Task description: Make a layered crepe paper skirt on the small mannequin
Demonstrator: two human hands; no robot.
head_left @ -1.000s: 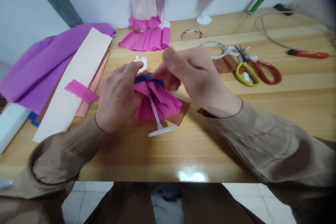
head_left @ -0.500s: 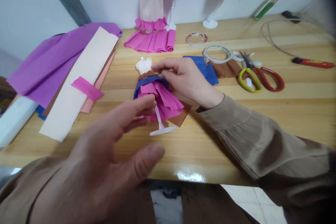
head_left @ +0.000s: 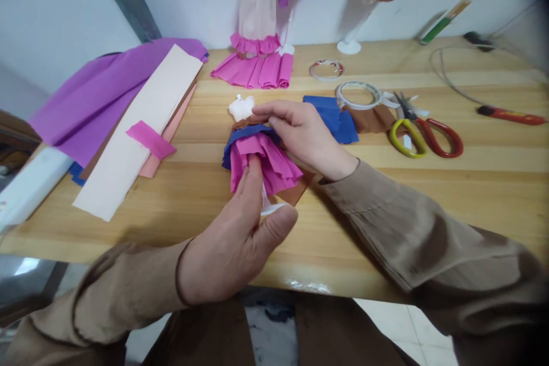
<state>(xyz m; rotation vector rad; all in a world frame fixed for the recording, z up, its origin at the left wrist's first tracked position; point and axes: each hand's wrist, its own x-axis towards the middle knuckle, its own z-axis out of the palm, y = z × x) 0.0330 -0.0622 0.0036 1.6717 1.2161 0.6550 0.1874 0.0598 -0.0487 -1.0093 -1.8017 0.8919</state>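
Note:
A small white mannequin (head_left: 241, 107) lies on the wooden table (head_left: 386, 206), dressed in a pink pleated paper skirt (head_left: 274, 163) with a blue waistband (head_left: 240, 134) and a brown strip beneath. My left hand (head_left: 240, 240) is closed round the mannequin's white stand and base at the skirt's hem, forefinger lying along the rod. My right hand (head_left: 302, 137) pinches the doll at its waist, beside the blue band.
Purple, cream and pink paper sheets (head_left: 128, 108) lie at the left. A blue paper piece (head_left: 337, 117), tape rolls (head_left: 358, 94), yellow-and-red scissors (head_left: 422, 131) and a red-handled tool (head_left: 510, 116) lie at the right. Finished paper dresses (head_left: 257, 51) stand by the wall.
My left hand left the skirt's side, swung down towards me, then closed on the stand's base. My right hand moved from the waistband's top to the doll's right side, uncovering the blue paper.

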